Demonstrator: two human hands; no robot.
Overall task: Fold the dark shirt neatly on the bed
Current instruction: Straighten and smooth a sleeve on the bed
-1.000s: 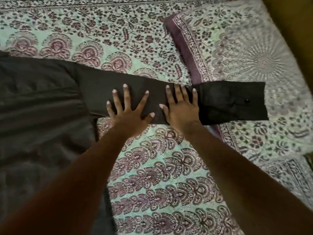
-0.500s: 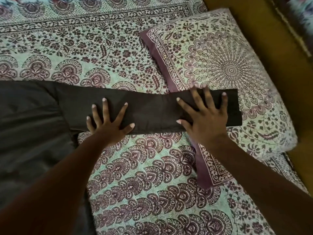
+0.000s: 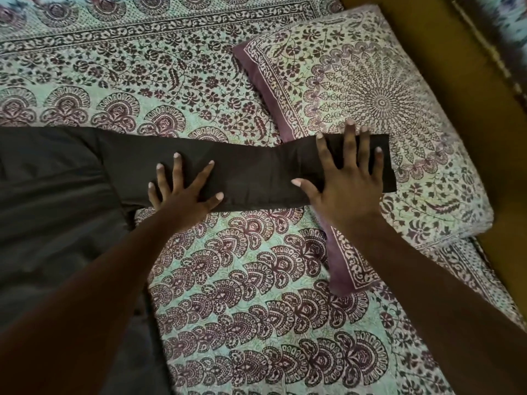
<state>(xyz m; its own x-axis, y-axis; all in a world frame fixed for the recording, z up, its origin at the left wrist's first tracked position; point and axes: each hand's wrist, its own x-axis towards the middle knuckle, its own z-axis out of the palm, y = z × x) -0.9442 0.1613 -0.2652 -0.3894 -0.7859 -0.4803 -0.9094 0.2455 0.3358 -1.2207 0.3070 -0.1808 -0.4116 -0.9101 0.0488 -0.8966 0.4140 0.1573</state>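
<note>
1. The right hand (image 3: pixel 346 189) is further out along the sleeve (image 3: pixel 256 172) than a second ago, when it sat beside the left hand (image 3: pixel 182 195) at mid-sleeve; now it covers the cuff end, up on the pillow (image 3: pixel 385 81).
2. The left hand has barely shifted: it lies near the armpit end, palm down.
3. Both hands are flat with fingers spread, pressing the cloth, gripping nothing.
4. The cuff button seen a second ago is now under the right hand.
5. The dark shirt (image 3: pixel 51 223) lies on the bed (image 3: pixel 228 309), its body filling the left side and running off the frame's left edge.
6. The sleeve stretches straight to the right, its end crossing the pillow's purple border.
7. Edges: the cuff stops well short of the pillow's far side; past that stands a yellow wall (image 3: pixel 445 67).
8. Open patterned bedspread lies above the sleeve and below it, between the two forearms.
</note>
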